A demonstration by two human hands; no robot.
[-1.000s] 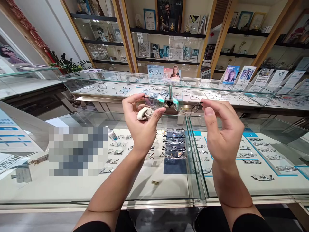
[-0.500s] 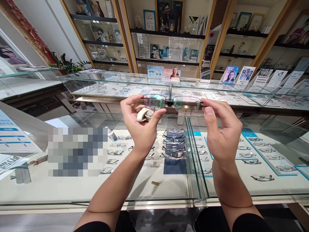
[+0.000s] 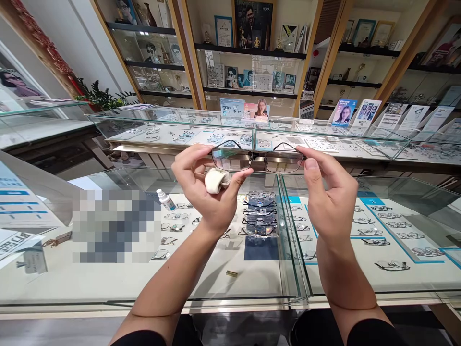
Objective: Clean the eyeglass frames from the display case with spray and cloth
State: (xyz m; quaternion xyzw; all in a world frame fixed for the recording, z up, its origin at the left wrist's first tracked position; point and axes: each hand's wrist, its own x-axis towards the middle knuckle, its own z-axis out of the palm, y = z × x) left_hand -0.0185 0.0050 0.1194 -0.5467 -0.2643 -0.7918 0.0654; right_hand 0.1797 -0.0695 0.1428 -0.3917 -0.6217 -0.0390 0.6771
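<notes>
A pair of thin dark-rimmed eyeglasses (image 3: pixel 258 154) is held up in the air between my two hands, above the glass counter. My left hand (image 3: pixel 205 187) grips the left end of the frame, its thumb along the lower edge of the left lens. A crumpled cream cloth (image 3: pixel 215 180) is tucked in that same palm. At the other end, my right hand (image 3: pixel 331 192) pinches the frame between thumb and fingers. Both temple tips show curved above the lenses.
Below lies a glass display counter (image 3: pixel 216 288) with rows of eyeglasses (image 3: pixel 258 216) inside. A white spray bottle (image 3: pixel 165 200) stands left of my left hand, beside a blurred-out patch. Behind are a second glass counter (image 3: pixel 173 117), leaflets (image 3: pixel 344 113) and shelves (image 3: pixel 252 49).
The eyeglasses have tilted, so the temple tips now show above the lenses. My left hand has shifted slightly left and down, and more of the cloth shows.
</notes>
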